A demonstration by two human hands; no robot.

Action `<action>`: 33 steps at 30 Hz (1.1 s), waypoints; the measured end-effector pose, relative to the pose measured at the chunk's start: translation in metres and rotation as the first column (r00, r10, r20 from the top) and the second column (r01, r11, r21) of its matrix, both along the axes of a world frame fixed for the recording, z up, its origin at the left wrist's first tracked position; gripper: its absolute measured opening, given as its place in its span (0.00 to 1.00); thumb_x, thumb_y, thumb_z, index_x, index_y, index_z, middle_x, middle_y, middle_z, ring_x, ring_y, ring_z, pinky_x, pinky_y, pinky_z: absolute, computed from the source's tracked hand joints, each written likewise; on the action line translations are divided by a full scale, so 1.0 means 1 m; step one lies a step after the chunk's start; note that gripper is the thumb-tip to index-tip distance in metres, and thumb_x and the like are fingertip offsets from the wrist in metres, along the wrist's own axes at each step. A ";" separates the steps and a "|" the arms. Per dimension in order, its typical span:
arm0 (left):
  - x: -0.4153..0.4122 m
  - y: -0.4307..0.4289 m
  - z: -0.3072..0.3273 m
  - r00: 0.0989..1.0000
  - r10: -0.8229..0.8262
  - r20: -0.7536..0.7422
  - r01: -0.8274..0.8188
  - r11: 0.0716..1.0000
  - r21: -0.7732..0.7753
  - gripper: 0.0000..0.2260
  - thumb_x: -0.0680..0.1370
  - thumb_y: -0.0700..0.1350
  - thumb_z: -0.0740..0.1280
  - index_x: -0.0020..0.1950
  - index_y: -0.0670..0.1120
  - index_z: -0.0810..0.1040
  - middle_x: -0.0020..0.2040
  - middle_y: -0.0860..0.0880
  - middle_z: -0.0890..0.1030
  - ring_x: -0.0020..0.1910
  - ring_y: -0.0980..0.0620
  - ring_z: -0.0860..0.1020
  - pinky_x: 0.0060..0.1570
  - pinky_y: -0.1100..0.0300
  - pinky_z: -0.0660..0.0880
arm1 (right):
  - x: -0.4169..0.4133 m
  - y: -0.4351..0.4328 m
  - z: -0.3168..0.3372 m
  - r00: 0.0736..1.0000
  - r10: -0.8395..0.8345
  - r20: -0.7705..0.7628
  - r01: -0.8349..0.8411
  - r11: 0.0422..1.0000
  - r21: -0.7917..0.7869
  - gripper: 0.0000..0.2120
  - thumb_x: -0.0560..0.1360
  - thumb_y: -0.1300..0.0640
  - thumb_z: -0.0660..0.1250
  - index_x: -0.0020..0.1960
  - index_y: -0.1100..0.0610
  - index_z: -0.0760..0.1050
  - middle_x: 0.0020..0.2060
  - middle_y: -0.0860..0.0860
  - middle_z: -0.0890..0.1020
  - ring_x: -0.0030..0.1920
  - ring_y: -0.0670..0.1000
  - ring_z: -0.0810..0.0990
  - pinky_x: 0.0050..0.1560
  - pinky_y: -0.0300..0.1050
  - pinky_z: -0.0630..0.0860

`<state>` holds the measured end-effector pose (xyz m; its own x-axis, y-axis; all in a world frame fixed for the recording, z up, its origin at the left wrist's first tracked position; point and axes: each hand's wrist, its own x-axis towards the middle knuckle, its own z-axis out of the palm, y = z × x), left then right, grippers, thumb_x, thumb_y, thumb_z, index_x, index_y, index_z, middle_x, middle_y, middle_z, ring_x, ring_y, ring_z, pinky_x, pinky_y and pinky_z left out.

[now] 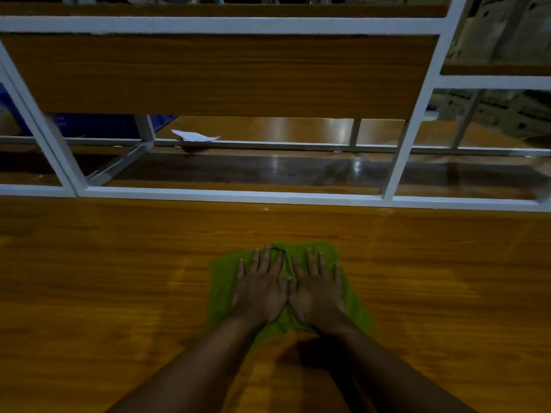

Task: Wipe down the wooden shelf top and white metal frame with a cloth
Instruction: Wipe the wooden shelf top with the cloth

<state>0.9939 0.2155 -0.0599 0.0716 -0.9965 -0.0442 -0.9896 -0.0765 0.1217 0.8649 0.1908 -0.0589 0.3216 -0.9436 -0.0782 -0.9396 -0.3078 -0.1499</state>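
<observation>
A green cloth (pixel 222 278) lies spread flat on the glossy wooden shelf top (pixel 104 278), near its middle. My left hand (pixel 259 290) and my right hand (pixel 317 293) rest side by side on the cloth, palms down, fingers spread and pointing away from me, thumbs touching. Both hands press the cloth against the wood; neither grips it. The white metal frame (pixel 232 195) runs along the far edge of the shelf top, with uprights rising at the left and right.
A wooden back panel (pixel 220 76) sits between white bars higher up. Behind the frame lies a crumpled white paper (pixel 193 136) on a lower wooden surface. A blue object (pixel 77 125) shows at the left; cardboard boxes (pixel 501 31) stand at the upper right.
</observation>
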 end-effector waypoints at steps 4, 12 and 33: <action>0.007 -0.050 -0.001 1.000 0.019 0.020 -0.019 1.000 -0.004 0.27 0.83 0.61 0.40 0.81 0.54 0.43 0.81 0.49 0.40 0.79 0.46 0.40 0.76 0.42 0.41 | 0.009 -0.046 0.001 0.999 -0.033 -0.023 0.034 0.999 0.017 0.28 0.82 0.40 0.39 0.80 0.44 0.38 0.80 0.53 0.38 0.79 0.57 0.36 0.75 0.65 0.37; 0.012 -0.143 -0.001 1.000 -0.004 0.029 0.004 1.000 -0.009 0.27 0.83 0.59 0.41 0.81 0.52 0.46 0.81 0.48 0.43 0.80 0.46 0.43 0.76 0.42 0.43 | 0.015 -0.135 0.000 0.998 -0.068 0.003 0.068 0.998 -0.002 0.27 0.83 0.41 0.41 0.80 0.44 0.41 0.80 0.53 0.41 0.79 0.57 0.38 0.75 0.64 0.37; -0.012 -0.196 -0.001 0.961 -0.277 0.002 0.277 0.961 -0.019 0.26 0.84 0.55 0.42 0.81 0.50 0.46 0.82 0.49 0.46 0.80 0.48 0.44 0.76 0.43 0.43 | -0.017 -0.174 0.001 0.977 -0.214 -0.014 0.213 0.977 -0.013 0.28 0.82 0.41 0.43 0.81 0.47 0.46 0.80 0.52 0.44 0.80 0.57 0.41 0.76 0.64 0.40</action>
<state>0.9821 0.0195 -0.0613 -0.2078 -0.9778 -0.0253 -0.9715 0.2033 0.1215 0.8474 0.0170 -0.0576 0.1114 -0.9913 -0.0703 -0.9860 -0.1015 -0.1324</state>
